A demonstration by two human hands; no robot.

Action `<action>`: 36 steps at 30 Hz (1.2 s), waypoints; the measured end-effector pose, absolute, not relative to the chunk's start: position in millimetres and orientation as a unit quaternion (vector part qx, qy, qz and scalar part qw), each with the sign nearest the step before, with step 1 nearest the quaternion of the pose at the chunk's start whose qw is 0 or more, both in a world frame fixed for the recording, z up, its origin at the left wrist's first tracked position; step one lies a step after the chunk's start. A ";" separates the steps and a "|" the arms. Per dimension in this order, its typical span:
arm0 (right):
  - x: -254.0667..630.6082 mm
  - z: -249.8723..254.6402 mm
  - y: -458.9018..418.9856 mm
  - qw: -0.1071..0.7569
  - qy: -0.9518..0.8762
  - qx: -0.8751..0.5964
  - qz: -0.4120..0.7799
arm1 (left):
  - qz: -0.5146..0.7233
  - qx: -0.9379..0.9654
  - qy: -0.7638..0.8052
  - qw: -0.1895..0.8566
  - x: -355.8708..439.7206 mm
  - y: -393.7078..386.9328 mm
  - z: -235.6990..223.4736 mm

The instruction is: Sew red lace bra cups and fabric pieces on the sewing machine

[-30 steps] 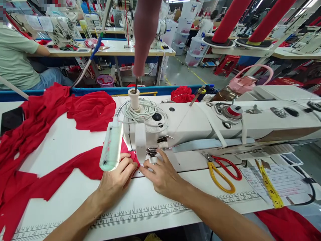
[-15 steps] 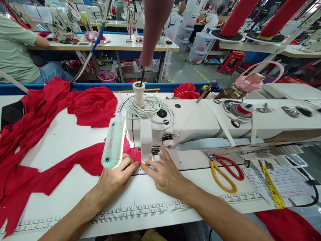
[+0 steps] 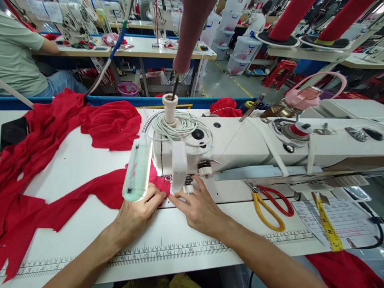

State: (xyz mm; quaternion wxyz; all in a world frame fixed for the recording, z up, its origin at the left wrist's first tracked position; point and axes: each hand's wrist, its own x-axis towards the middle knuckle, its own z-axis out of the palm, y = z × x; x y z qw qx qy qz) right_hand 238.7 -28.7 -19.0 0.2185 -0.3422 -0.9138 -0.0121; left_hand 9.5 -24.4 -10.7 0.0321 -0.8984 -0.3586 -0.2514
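Observation:
My left hand point(image 3: 141, 206) is closed on a piece of red fabric point(image 3: 105, 188), its thumb and fingers pressed together at the cloth beside the needle area of a white sewing machine point(image 3: 237, 138). A pale green translucent plate point(image 3: 136, 170) on the machine covers part of this hand. My right hand point(image 3: 199, 210) lies just to the right, fingers apart. Its thumb tip meets the fabric's edge, and one finger reaches up beside a white knob point(image 3: 188, 189). The presser foot and needle are mostly hidden behind the machine head.
Red-and-yellow scissors point(image 3: 271, 206), a written sheet point(image 3: 354, 224) and a yellow tape measure point(image 3: 328, 226) lie to the right. More red cloth point(image 3: 111, 124) is heaped at left. A printed ruler point(image 3: 162, 256) runs along the table's front. Another person point(image 3: 19, 60) sits beyond.
The view has shifted slightly, so the machine appears a little farther right. Both hands stay at nearly the same place by the fabric.

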 end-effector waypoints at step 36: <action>237.2 -24.8 -25.3 0.244 -0.901 -0.358 -0.021 | -0.225 -0.912 -0.321 0.121 9.4 -39.5 -7.9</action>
